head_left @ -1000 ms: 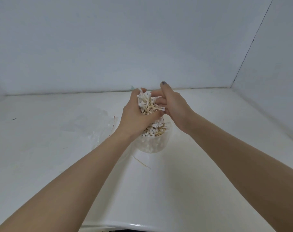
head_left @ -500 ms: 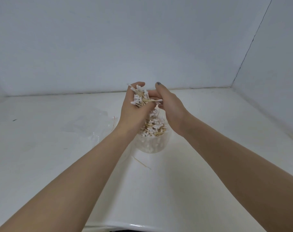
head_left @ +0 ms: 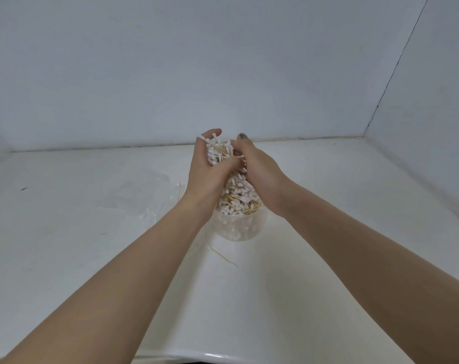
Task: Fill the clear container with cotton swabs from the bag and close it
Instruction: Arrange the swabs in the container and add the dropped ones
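A round clear container [head_left: 239,228] stands mid-table, heaped with cotton swabs [head_left: 236,198] that pile above its rim. Above it, my left hand [head_left: 204,172] and my right hand [head_left: 260,169] cup a bunch of cotton swabs [head_left: 219,153] between them, fingers curled round the bunch. The swabs have white tips and pale wooden sticks. A crumpled clear plastic bag [head_left: 147,195] lies flat on the table left of the container. No lid shows.
One loose swab [head_left: 222,256] lies on the white table [head_left: 328,271] just in front of the container. White walls close the back and right side. A small dark mark [head_left: 23,188] sits far left.
Both hands have lifted the bunch of swabs higher above the container and pressed closer together. More swabs now show heaped in the container below them.
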